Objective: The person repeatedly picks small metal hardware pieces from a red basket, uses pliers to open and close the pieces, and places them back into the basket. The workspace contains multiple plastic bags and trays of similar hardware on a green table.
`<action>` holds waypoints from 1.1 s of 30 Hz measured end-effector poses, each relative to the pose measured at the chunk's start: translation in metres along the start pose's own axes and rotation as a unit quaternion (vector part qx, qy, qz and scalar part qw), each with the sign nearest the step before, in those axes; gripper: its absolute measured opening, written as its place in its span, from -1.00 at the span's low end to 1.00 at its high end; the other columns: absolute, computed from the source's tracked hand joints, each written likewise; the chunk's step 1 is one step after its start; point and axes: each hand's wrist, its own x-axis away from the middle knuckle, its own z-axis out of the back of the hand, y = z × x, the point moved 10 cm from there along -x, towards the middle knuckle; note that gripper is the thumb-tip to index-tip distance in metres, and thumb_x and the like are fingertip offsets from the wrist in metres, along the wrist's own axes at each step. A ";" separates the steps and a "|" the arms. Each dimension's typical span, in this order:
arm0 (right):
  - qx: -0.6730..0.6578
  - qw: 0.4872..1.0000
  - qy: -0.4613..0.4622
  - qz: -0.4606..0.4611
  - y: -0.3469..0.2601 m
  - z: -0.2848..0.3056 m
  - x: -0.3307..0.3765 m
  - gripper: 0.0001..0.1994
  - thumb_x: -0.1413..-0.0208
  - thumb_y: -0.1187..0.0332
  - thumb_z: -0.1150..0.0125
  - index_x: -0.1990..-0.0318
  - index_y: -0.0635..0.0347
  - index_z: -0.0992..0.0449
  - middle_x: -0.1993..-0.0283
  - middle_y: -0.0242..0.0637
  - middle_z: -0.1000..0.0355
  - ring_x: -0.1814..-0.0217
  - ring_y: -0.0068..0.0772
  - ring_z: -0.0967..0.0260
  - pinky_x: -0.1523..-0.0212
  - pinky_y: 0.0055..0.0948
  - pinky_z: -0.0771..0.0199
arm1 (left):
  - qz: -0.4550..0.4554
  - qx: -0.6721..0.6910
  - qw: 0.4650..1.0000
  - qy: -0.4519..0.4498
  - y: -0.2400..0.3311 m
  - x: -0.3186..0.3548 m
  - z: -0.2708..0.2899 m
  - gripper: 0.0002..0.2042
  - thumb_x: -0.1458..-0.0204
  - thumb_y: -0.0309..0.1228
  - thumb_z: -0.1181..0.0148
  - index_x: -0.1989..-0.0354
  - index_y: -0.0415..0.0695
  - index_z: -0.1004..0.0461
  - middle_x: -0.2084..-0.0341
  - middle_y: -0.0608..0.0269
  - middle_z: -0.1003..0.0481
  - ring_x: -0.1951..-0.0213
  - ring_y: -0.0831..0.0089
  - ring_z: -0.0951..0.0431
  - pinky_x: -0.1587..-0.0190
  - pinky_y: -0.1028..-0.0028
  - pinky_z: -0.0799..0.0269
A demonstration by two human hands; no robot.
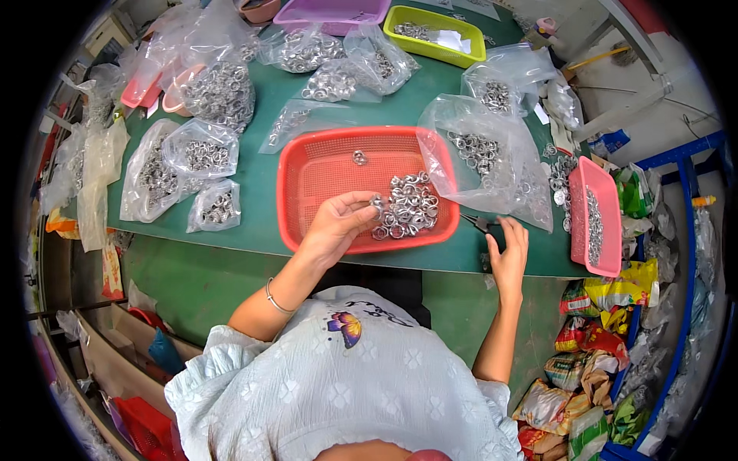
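My left hand [338, 223] is over the red plastic basket [288, 184], thumb and fingertips pinched on a small silver ring [377, 203]. Under and beside those fingertips lies a heap of silver metal rings [413, 203] at the basket's right side. A single ring piece [359, 157] sits apart near the basket's far wall. Just right of the basket, at the table's near edge, my right hand [509, 250] has its thumb and fingers around the dark handles of small pliers [480, 223]. The plier jaws point left toward the basket; part of the handles is hidden.
Clear bags of metal rings [207, 154] crowd the green table's left; another large bag [477, 154] overlaps the basket's right rim. A pink basket [615, 230] of small parts stands far right. Purple [330, 23] and lime trays [438, 50] line the back. A blue rack [684, 230] stands right.
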 end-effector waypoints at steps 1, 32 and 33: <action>0.034 0.999 -0.018 -0.005 0.010 -0.009 0.003 -0.64 0.11 0.42 -0.21 0.09 0.28 -0.39 0.04 -0.16 -0.29 -0.04 -0.14 -0.17 0.00 -0.25 -0.16 | 0.005 -0.002 1.000 -0.008 0.001 0.001 -0.006 -0.79 0.01 -0.59 -0.08 0.17 -0.31 -0.36 0.21 0.11 -0.45 0.21 0.46 -0.48 0.10 0.50 -0.41; -0.261 0.951 -0.168 0.006 -0.115 -0.009 0.032 -0.58 0.00 0.48 -0.01 -0.07 0.35 -0.19 0.24 -0.14 -0.30 0.31 -0.32 -0.26 0.25 -0.47 -0.28 | -0.155 -0.152 0.974 -0.061 0.021 0.020 -0.042 -0.75 0.10 -0.69 -0.11 0.18 -0.26 -0.43 0.10 0.16 -0.36 0.05 0.45 -0.36 0.04 0.48 -0.35; -0.284 0.944 -0.168 -0.010 -0.114 -0.013 0.033 -0.57 0.01 0.47 -0.05 -0.05 0.35 -0.20 0.28 -0.13 -0.31 0.36 -0.29 -0.25 0.30 -0.44 -0.29 | -0.162 -0.159 0.972 -0.065 0.021 0.020 -0.043 -0.75 0.10 -0.69 -0.12 0.18 -0.26 -0.43 0.10 0.18 -0.35 0.07 0.47 -0.37 0.04 0.50 -0.36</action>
